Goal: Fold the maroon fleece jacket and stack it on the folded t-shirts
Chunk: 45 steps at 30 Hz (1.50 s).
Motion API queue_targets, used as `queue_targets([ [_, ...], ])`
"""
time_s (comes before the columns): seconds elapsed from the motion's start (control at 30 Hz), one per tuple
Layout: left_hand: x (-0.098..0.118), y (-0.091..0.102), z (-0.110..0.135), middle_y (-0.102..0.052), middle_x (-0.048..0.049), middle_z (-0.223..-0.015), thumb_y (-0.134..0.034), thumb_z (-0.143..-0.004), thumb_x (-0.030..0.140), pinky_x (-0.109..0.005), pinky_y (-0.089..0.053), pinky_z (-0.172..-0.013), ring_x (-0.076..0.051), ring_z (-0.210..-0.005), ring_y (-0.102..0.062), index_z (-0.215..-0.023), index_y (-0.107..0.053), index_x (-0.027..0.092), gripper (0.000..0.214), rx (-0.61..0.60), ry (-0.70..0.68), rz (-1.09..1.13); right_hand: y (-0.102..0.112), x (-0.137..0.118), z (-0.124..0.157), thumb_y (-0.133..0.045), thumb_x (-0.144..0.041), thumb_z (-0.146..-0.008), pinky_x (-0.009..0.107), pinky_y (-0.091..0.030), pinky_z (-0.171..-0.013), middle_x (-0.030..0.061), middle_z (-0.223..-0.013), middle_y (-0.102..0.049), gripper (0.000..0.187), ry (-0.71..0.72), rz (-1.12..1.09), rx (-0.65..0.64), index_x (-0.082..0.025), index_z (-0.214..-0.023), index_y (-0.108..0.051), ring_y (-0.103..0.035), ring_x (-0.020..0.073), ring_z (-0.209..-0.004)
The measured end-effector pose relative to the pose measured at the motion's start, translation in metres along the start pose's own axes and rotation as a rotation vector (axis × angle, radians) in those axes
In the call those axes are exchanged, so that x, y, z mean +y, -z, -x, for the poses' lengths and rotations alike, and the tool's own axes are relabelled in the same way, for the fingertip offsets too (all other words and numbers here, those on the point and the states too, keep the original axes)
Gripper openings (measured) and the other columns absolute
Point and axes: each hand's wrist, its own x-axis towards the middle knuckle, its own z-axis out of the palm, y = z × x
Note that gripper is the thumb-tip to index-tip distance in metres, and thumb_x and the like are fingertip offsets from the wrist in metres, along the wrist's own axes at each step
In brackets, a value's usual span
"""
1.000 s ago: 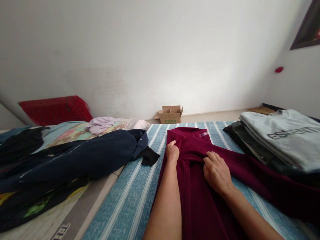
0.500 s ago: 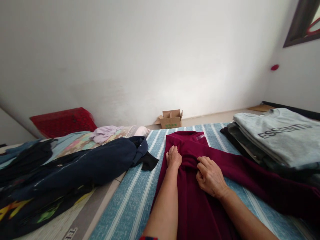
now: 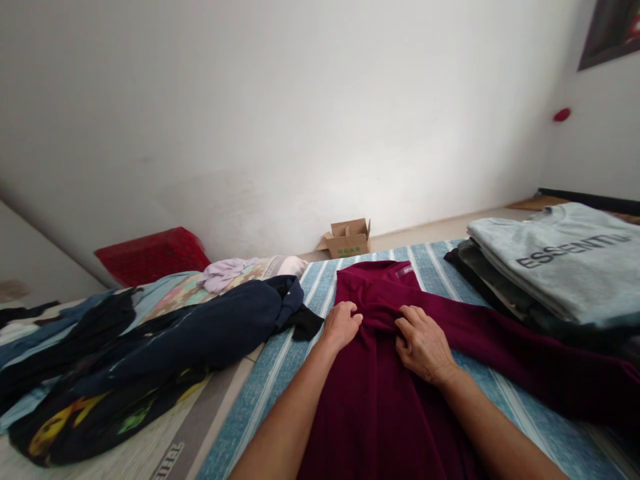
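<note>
Soft, diffuse light fills the room, and the scene is evenly and fairly brightly lit. The white wall (image 3: 260,113) is brightest in a pale patch just above the cardboard box (image 3: 347,239) and is dimmed toward the upper left. Only soft shadows are cast, the darkest being gathered in the folds of the maroon garment (image 3: 385,413) and beneath the folded shirts (image 3: 555,267). No hard glare is seen. Fair sharpness is kept across the frame, though detail is lost in the dark fabric. Strong wide-angle distortion is shown toward the edges, where the wall lines and the striped mattress (image 3: 263,393) are bowed and stretched.
</note>
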Motion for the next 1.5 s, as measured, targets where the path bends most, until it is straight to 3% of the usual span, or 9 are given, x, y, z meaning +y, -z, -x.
queue_targets([
  [0.2, 0.011, -0.018, 0.038, -0.061, -0.0046, -0.089, -0.065, -0.071, 0.029, -0.027, -0.043, -0.076, -0.017, -0.085, -0.058, -0.089, -0.061, 0.017, 0.022, 0.113, -0.038, 0.021, -0.006, 0.002, 0.001, -0.052, -0.013, -0.076, 0.033, -0.04, -0.084, 0.0111, -0.106, -0.058, 0.011, 0.014, 0.08, 0.021, -0.018, -0.077, -0.062, -0.045, 0.0246, -0.105],
  [0.47, 0.021, -0.043, 0.044, -0.059, -0.0055, -0.092, -0.064, -0.071, 0.035, -0.029, -0.043, -0.077, -0.021, -0.09, -0.056, -0.092, -0.052, 0.017, 0.03, 0.231, 0.054, -0.062, -0.009, 0.004, 0.001, -0.049, -0.013, -0.079, 0.033, -0.039, -0.085, 0.0097, -0.104, -0.061, 0.014, 0.036, 0.104, 0.111, -0.017, -0.076, -0.062, -0.049, 0.0236, -0.102],
  [1.07, 0.03, -0.043, 0.048, -0.058, -0.0075, -0.092, -0.054, -0.08, 0.031, -0.032, -0.045, -0.072, -0.024, -0.091, -0.056, -0.091, -0.056, 0.018, 0.017, 0.193, 0.056, -0.212, -0.01, 0.003, 0.003, -0.05, -0.016, -0.082, 0.035, -0.04, -0.084, 0.0099, -0.106, -0.063, 0.013, 0.126, 0.098, 0.217, -0.016, -0.079, -0.063, -0.051, 0.0248, -0.104],
  [1.5, 0.022, -0.043, 0.048, -0.062, -0.0053, -0.088, -0.048, -0.08, 0.021, -0.027, -0.042, -0.076, -0.019, -0.086, -0.057, -0.087, -0.057, 0.019, 0.011, 0.224, 0.054, -0.133, -0.008, -0.003, 0.002, -0.054, -0.014, -0.081, 0.034, -0.037, -0.083, 0.009, -0.106, -0.062, 0.011, 0.144, 0.145, 0.071, -0.017, -0.079, -0.064, -0.048, 0.0242, -0.106],
])
